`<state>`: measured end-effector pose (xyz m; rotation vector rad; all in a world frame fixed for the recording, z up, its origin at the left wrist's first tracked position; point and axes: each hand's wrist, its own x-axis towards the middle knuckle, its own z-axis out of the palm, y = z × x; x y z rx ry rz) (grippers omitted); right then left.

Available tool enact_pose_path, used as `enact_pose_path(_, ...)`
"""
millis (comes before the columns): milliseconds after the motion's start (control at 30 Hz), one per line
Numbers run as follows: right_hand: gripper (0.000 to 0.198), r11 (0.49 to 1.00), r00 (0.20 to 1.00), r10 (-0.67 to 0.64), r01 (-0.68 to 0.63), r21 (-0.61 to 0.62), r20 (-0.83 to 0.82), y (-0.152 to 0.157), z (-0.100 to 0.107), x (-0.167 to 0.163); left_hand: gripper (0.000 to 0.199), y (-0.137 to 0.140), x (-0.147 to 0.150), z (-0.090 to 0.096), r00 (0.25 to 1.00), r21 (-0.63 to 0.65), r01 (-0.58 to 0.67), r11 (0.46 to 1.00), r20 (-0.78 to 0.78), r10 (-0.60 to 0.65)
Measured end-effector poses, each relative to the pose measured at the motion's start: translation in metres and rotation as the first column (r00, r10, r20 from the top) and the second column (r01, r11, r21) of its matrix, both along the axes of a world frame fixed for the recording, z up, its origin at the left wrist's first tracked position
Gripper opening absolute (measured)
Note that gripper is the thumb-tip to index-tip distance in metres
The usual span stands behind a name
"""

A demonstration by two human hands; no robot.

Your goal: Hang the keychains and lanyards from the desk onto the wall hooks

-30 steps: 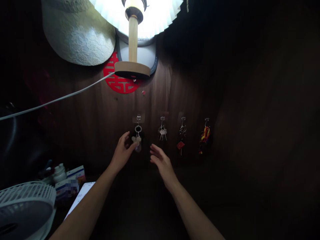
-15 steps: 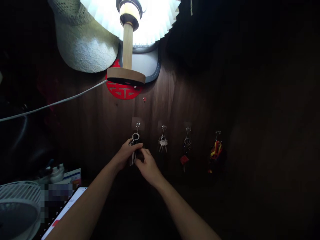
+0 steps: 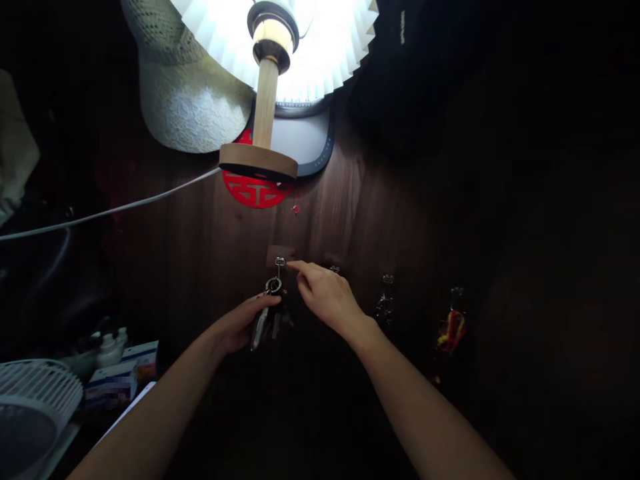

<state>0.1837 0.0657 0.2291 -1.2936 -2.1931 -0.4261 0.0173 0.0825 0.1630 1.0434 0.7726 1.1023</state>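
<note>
A bunch of keys (image 3: 260,328) on a metal ring hangs from the leftmost wall hook (image 3: 280,261). My left hand (image 3: 240,323) is closed on this bunch from the left, thumb across it just below the ring. Some keys dangle past the fingers. Beside the same hook is my right hand (image 3: 327,293), its index finger stretched to the hook's right edge and its thumb apart. Nothing shows in its grasp; whether the fingertip touches the hook, I cannot tell. Behind this hand, the second hook (image 3: 335,269) shows only its top, and whatever hangs there is hidden.
Farther right hang dark keys (image 3: 384,308) and a red-yellow cord (image 3: 451,332). Overhead is a lit lamp with a wooden base (image 3: 257,159) and a white cable (image 3: 150,199). Hats, including a pale one (image 3: 195,107), hang behind. A white fan (image 3: 45,387) stands lower left.
My right hand has left the keys and moved up and right to the hook, its index finger now extended. My left hand still holds the keys. The view has shifted slightly.
</note>
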Motion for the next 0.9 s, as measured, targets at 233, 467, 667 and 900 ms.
enact_pose_path(233, 0.046, 0.988, 0.958, -0.100, 0.064, 0.140, 0.268, 0.027, -0.003, 0.000, 0.022, 0.005, -0.005, 0.006, 0.999, -0.067, 0.042, 0.997, 0.008, -0.041)
enact_pose_path(467, 0.048, 0.981, 0.924, -0.147, 0.090, 0.172, 0.353, 0.025, -0.003, 0.000, 0.021, 0.009, -0.003, 0.007, 0.983, -0.162, 0.135, 0.978, 0.142, -0.113)
enact_pose_path(667, 0.052, 0.985, 0.913, -0.154, 0.111, 0.134, 0.377, 0.024, -0.002, 0.001, 0.021, 0.021, -0.008, 0.021, 0.974, -0.214, 0.191, 0.958, 0.164, -0.158)
enact_pose_path(900, 0.052, 0.984, 0.916, -0.162, 0.123, 0.127, 0.366, 0.025, -0.007, -0.002, 0.019, 0.012, -0.025, 0.027, 0.967, -0.265, 0.205, 0.942, 0.205, -0.153)
